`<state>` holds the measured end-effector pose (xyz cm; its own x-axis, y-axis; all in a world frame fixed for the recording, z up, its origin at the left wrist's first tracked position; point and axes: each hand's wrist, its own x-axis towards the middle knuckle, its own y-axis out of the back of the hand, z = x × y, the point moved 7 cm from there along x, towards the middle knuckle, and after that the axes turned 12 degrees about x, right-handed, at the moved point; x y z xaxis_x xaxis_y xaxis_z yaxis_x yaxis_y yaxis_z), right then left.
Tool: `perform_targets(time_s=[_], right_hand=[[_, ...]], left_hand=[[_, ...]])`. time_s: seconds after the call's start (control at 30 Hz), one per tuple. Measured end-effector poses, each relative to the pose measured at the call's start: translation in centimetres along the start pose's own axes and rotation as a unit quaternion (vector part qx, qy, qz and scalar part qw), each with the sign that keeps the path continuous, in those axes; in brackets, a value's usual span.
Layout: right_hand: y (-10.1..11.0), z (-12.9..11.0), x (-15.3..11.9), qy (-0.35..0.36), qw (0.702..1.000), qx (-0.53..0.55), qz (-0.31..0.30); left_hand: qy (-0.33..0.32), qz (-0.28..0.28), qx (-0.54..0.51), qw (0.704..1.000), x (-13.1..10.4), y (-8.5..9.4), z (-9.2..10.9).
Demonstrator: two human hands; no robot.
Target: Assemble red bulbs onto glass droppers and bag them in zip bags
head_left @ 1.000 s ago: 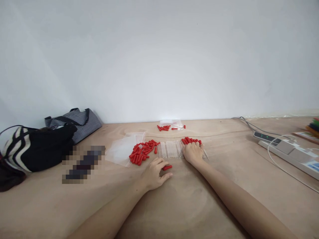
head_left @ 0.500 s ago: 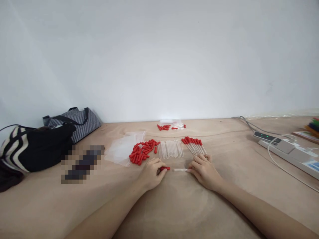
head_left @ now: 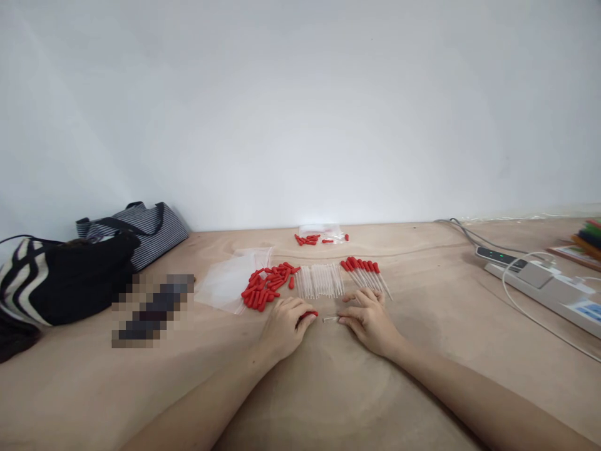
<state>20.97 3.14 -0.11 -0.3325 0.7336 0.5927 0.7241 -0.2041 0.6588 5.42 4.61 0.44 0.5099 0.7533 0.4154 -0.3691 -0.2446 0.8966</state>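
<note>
The left hand [head_left: 287, 329] has a red bulb [head_left: 308, 314] pinched between thumb and fingers, its end poking out toward the right. Facing it, the right hand [head_left: 372, 322] grips a clear tube [head_left: 330, 319] in a narrow pinch, with the tube's free end pointing at the bulb. The two lie roughly in line over the table [head_left: 300, 407], near each other but apart, so this pair is not yet joined. Just beyond the right hand, a short slanted row of droppers [head_left: 366, 274] lies side by side, each a tube with a red bulb on its far end; these look finished. Much more seems left than done: a wide row of bare tubes [head_left: 320, 281] lies to the left of the droppers, and beside it sits a heap of loose bulbs [head_left: 260, 293], partly over the edge of some clear bags [head_left: 225, 282]. Farther back, near the wall [head_left: 300, 125], a small group of bulbs [head_left: 307, 240] lies apart, by another clear bag [head_left: 323, 230]; whether those count toward the remaining work, I cannot tell.
</note>
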Motion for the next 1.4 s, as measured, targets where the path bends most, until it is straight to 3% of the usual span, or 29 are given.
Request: perform_targets(time_s=[0.17, 0.43, 0.7, 0.9, 1.4], right_hand=[[0.4, -0.8, 0.3, -0.002, 0.999, -0.016, 0.044], [0.0, -1.3, 0.4, 0.006, 0.999, -0.025, 0.038], [-0.5, -3.0, 0.0, 0.036, 0.998, -0.020, 0.040], [-1.0, -3.1, -0.2, 0.059, 0.998, -0.030, 0.021], [-0.1, -4.5, -0.8, 0.267, 0.957, -0.112, 0.011]], left_hand=[[-0.017, 0.030, -0.004, 0.999, 0.0, 0.2, 0.4], [-0.023, 0.025, -0.008, 0.999, 0.0, 0.0, 0.4], [0.024, 0.037, 0.010, 0.999, 0.2, 0.1, -0.3], [-0.003, 0.024, 0.005, 1.000, -0.1, 0.1, 0.1], [-0.051, -0.041, -0.032, 0.997, -0.4, 0.2, 1.3]])
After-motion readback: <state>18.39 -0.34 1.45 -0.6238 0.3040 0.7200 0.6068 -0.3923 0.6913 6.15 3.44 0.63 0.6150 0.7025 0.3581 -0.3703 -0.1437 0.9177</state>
